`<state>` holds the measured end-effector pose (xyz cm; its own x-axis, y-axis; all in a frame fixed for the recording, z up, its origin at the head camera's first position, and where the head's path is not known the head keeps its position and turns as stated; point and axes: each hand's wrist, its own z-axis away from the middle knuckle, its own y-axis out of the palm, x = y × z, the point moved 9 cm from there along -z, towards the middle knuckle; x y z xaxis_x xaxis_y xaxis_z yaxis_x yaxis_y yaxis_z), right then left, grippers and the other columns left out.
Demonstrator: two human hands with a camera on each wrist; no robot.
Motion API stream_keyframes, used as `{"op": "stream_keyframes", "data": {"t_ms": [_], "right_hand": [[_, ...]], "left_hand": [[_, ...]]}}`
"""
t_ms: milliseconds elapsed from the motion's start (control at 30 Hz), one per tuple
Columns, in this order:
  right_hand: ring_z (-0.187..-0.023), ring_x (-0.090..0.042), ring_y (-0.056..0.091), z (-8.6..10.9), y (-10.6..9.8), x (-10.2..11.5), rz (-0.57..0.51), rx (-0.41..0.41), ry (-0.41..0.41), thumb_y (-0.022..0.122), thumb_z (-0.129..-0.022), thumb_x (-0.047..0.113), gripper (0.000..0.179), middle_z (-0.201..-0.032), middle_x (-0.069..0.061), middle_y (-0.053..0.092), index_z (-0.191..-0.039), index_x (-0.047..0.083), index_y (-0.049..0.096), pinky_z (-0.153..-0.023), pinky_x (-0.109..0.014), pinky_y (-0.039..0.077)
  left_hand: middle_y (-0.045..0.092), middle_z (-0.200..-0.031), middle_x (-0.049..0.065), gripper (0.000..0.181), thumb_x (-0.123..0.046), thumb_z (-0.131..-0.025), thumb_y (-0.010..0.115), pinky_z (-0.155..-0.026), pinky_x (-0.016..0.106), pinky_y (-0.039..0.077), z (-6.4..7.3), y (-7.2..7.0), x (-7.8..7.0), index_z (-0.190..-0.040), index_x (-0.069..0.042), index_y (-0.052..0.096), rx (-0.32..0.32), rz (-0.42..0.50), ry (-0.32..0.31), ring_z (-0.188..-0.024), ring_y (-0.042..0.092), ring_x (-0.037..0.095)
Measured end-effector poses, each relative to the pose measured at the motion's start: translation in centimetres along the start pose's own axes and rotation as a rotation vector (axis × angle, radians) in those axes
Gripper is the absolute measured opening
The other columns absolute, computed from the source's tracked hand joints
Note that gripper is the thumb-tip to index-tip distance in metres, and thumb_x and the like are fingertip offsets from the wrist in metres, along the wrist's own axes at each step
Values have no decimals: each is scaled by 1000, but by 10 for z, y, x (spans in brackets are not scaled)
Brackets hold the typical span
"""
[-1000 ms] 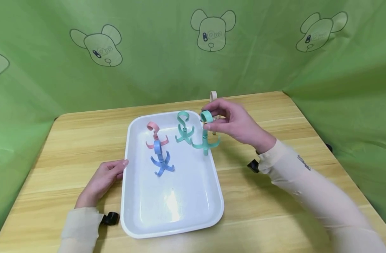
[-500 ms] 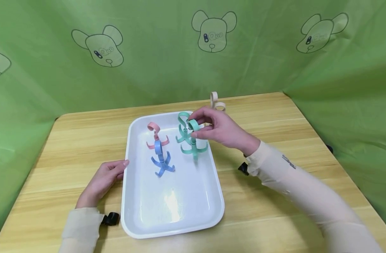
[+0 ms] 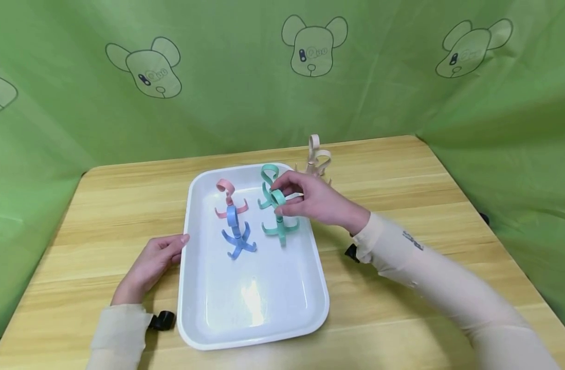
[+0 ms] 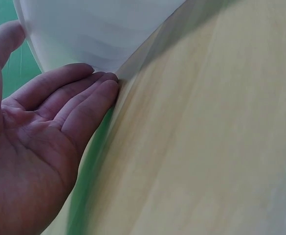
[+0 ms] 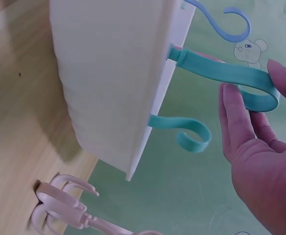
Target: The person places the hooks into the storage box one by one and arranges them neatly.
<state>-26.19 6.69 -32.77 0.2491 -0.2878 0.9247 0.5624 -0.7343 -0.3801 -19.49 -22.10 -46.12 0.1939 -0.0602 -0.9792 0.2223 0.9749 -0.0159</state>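
My right hand point(image 3: 316, 199) pinches the curled top of a green claw hook hanger point(image 5: 231, 73) between thumb and fingers. The hanger stands upright over the right side of the white tray point(image 3: 217, 288); whether its prongs touch the tray floor cannot be told. Just behind it is a second green hanger point(image 3: 269, 167), partly covered by my fingers. A pink hanger point(image 3: 225, 186) and a blue hanger point(image 3: 233, 218) stand in the left half. At the tray's left edge my left hand point(image 3: 155, 259) holds on, thumb at the rim and fingers against the outer wall point(image 4: 108, 39).
Beyond the tray's far right corner, beige hangers point(image 3: 312, 154) stand on the wooden table point(image 3: 402, 195); my right hand hides part of them. A green cloth point(image 3: 236, 103) with printed bear heads hangs behind and at both sides.
My right hand has carried the green hanger left and toward me, from over the right rim to inside the tray. More of the beige hangers shows. My left hand has stayed put.
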Motion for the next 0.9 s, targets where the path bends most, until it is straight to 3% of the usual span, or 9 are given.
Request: {"op": "stream_keyframes", "data": {"t_ms": [500,900], "right_hand": [[-102,-25,57,-2,3,-14,52,-2,3,79,-82,3,40,-111,-11,59,-117,-2,61,-87,-32,55],[-107,-25,57,-3,7,-19,-2,9,30,78,-83,1,43,-115,-12,58,-120,-5,58,-88,-29,54]], "left_hand": [[61,-122,27,52,-26,-104,53,-87,33,55,0,-3,1,-124,21,53,-20,-4,-5,-100,67,16],[60,-124,28,51,-25,-104,53,-87,33,55,-1,-3,2,-125,21,52,-14,0,-2,-101,66,16]]}}
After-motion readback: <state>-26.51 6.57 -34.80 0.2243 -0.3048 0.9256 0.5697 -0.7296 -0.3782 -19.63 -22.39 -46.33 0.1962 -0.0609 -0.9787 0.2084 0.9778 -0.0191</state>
